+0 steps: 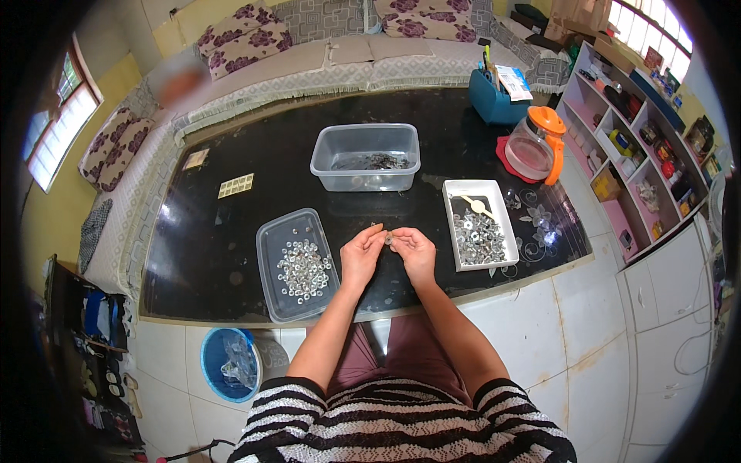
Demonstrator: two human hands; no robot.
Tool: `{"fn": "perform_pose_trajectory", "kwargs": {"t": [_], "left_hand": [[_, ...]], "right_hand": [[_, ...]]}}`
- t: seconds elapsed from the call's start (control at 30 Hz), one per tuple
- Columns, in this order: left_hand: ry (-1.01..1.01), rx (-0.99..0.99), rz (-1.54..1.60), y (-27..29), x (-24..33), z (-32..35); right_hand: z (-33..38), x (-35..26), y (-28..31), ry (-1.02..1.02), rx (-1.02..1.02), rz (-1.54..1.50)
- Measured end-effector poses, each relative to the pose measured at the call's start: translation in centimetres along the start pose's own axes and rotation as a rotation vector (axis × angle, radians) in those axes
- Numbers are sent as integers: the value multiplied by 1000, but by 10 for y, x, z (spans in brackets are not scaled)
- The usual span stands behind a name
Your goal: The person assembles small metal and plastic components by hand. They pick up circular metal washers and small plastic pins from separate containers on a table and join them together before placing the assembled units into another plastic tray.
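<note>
Mid-frame, left hand (361, 255) and right hand (414, 251) meet – fingers pinched shut on one small metal piece (390, 238) – above the dark surface (224, 239).

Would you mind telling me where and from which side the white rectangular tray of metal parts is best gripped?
Probably by the long rims of the white tray, one hand on each, coming from above. It lies flat on the black table, its near end toward the right hand. The rims are bare, while small metal parts and a pale scoop fill the inside.
</note>
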State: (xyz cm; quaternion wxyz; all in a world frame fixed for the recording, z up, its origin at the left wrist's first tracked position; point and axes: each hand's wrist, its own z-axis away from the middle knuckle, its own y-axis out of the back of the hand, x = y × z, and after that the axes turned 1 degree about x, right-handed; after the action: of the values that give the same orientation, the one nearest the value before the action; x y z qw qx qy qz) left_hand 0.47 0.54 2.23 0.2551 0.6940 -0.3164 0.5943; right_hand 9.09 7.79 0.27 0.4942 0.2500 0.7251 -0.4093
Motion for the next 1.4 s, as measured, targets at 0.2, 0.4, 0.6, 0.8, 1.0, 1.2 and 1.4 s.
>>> {"fn": "perform_pose_trajectory", "kwargs": {"t": [0.2,0.4,0.6,0.8,1.0,1.2,1.4], "left_hand": [[36,-22,66,-3,0,1],[53,-26,112,-2,-2,-3],[167,8,301,-3,5,-7],[265,-26,260,-2,2,-9],[229,-78,207,-2,4,-7],[-125,-27,-246,-1,9,-6],[-210,-23,-370,6,18,-1]], "right_hand": [[1,-1,2,-58,19,-92],[2,-1,2,-69,39,-122],[3,-8,1,-117,38,-218],[2,-8,1,-157,41,-264],[2,-5,2,-185,65,-300],[0,-3,1,-218,64,-238],[2,-2,-1,-288,10,-322]]}}
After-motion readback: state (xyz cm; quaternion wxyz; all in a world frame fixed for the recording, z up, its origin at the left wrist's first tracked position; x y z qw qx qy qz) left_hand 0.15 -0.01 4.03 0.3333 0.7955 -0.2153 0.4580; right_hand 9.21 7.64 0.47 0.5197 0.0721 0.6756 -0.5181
